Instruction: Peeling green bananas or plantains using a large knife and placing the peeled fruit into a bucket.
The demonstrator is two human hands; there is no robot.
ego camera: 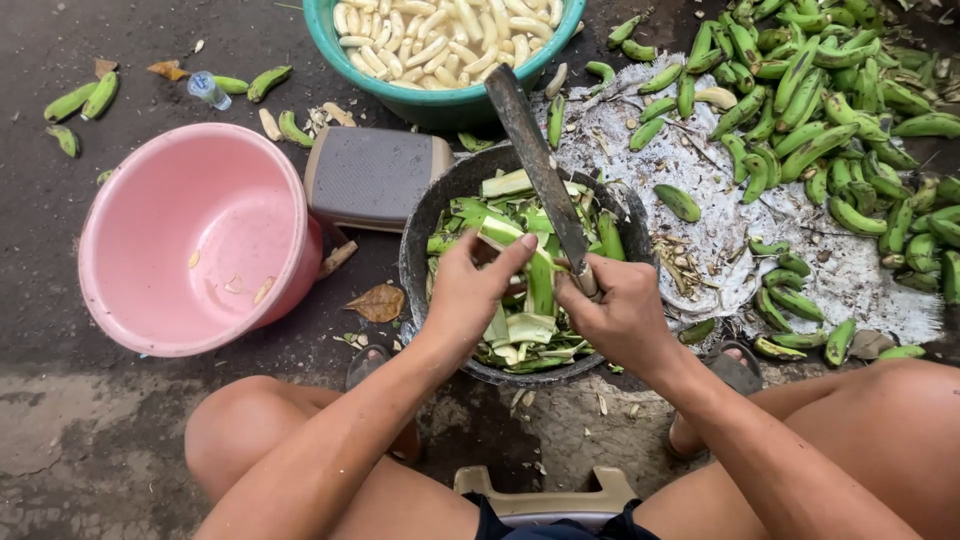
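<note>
Lying half-stripped over the dark basin (418, 235) of green peels, the green banana (541, 278) is showing pale flesh. The left hand (470, 290) is closing its fingers around the banana, while the right hand (620, 312) is gripping the long knife (538, 165) tightly by its handle.

Only one package in view: small clear plastic bottle with a pale blue cap (208, 89), lying on its side on the dark ground at upper left, between scattered green bananas. No label readable, no signs, no screens anywhere.
</note>
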